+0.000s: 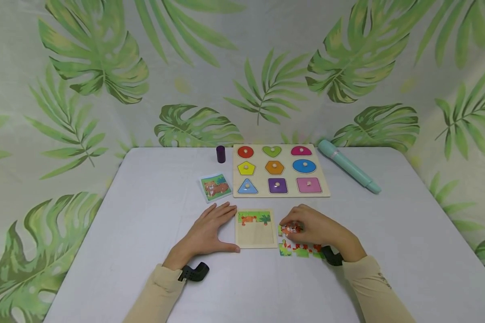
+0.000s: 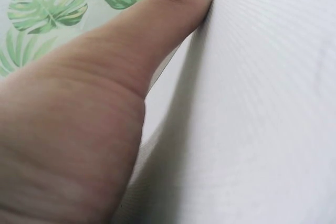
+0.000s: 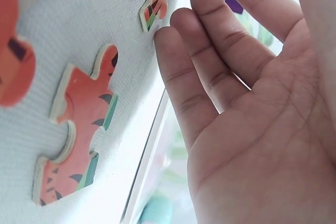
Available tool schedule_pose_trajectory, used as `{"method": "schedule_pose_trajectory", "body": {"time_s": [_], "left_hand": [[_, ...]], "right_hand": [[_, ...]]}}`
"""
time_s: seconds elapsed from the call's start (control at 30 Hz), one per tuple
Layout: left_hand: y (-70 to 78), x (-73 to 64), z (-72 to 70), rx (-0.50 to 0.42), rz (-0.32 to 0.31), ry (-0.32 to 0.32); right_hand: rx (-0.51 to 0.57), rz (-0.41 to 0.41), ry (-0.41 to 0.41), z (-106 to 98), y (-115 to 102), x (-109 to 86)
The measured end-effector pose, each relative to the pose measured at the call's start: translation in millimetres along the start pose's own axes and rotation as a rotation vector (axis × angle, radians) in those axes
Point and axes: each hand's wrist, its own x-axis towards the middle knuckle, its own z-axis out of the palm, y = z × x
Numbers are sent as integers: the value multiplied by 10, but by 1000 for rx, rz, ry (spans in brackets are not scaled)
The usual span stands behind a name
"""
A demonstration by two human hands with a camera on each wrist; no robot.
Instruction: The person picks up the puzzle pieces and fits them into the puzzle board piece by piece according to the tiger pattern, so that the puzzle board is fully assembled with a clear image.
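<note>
A square wooden puzzle tray (image 1: 255, 237) lies before me, with several joined pieces in its upper part showing green ground, a plant and some orange. My left hand (image 1: 210, 231) rests at its left side, fingers spread and the thumb (image 2: 173, 3) along the lower left corner. To the tray's right, my right hand (image 1: 317, 226) has its thumb and index finger curled about a puzzle piece with a tiger's face (image 1: 291, 228). Loose tiger puzzle pieces (image 3: 79, 119) lie beneath and beside that hand. Its index fingertip is outside the right wrist view.
Behind the tray lies a wooden shape board (image 1: 260, 174) with knobbed coloured shapes. A small tiger picture card (image 1: 215, 187) is left of it, below a dark purple cylinder (image 1: 221, 154). A mint-green stick-like object (image 1: 349, 167) lies at the back right of the white table (image 1: 117, 202).
</note>
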Motion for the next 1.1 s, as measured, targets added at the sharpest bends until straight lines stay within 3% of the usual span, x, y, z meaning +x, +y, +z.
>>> {"method": "schedule_pose_trajectory", "body": {"time_s": [1.1], "left_hand": [[-12, -3, 7, 5, 14, -4]], "right_hand": [[-23, -46, 63, -80, -165, 107]]}}
